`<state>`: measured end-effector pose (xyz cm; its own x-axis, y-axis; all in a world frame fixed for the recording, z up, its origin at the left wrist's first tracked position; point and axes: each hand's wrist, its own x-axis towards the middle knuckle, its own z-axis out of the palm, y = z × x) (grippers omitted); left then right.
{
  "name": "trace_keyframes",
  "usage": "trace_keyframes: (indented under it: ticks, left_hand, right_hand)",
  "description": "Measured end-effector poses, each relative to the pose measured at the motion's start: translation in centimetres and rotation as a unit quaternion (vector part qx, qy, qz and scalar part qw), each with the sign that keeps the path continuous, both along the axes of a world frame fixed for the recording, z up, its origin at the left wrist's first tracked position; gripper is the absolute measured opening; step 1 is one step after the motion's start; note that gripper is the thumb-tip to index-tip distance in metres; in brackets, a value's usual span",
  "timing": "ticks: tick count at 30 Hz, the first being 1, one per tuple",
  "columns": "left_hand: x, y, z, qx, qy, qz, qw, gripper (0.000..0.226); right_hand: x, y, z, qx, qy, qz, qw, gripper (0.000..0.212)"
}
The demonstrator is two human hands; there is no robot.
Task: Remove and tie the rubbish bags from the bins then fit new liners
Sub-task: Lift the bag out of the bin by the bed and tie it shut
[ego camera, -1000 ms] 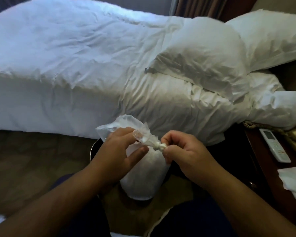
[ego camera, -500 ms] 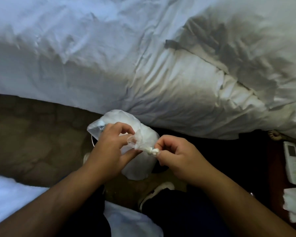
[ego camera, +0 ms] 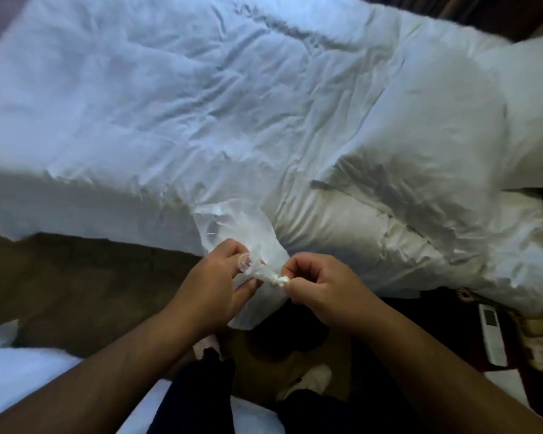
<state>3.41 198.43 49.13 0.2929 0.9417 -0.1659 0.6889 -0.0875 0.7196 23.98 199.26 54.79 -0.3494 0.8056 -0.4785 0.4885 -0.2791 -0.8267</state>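
Both hands work close together at the neck of the rubbish bag [ego camera: 232,228]. The bag is held up in front of the bed [ego camera: 185,114] edge, its white body bulging above the grip and hanging below it.

The left hand [ego camera: 212,288] pinches the loose clear flap of the bag mouth btwn thumb and fingers. The right hand [ego camera: 325,292] has its fingers curled tight on the twisted, knotted end [ego camera: 275,279]. The hands sit on opposite sides of the knot, prob. so a pull apart cinches it and nothing spills when the bag's carried off. Holding the bag in the air lets its own weight keep the neck taut, which makes tightening easier.

Below the bag is a dark round shape [ego camera: 290,335]. It's likely the bin, but it's too dark to be sure, and I can't tell if a new liner is in it.

Judging by the formed knot, the tie step is nearly done, w/ the liner fitting yet to come. A remote [ego camera: 492,333] lies on the bedside unit at right, well apart from the work. A pale shoe [ego camera: 311,377] shows on the carpet near the dark shape.
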Motion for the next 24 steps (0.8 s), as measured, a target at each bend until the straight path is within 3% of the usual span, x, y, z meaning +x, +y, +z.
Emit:
trace_keyframes:
  ticks: [4,12,17,21,24]
  left_hand:
    - [-1.5,1.9,5.9,0.031,-0.028,-0.07,0.997,0.046]
    - [-2.7,5.4,16.0,0.172,-0.06,-0.136,0.974,0.023]
    - [-6.1,3.2,20.3,0.258,0.003,-0.052,0.965,0.017]
    - [-10.6,0.0,21.9,0.203,0.108,0.073,0.97,0.035]
    - [-13.5,-1.9,22.0,0.173,0.14,0.14,0.965,0.048]
  right_hand:
    - [-1.3,0.1,5.9,0.037,0.009,-0.048,0.998,0.006]
    - [-2.5,0.5,16.3,0.166,0.02,-0.054,0.984,0.004]
    - [-5.4,2.3,20.1,0.236,0.011,0.049,0.97,0.007]
    - [-9.9,3.7,20.4,0.251,0.031,0.146,0.956,0.02]
    - [-13.4,4.0,20.0,0.25,0.048,0.186,0.949,0.02]
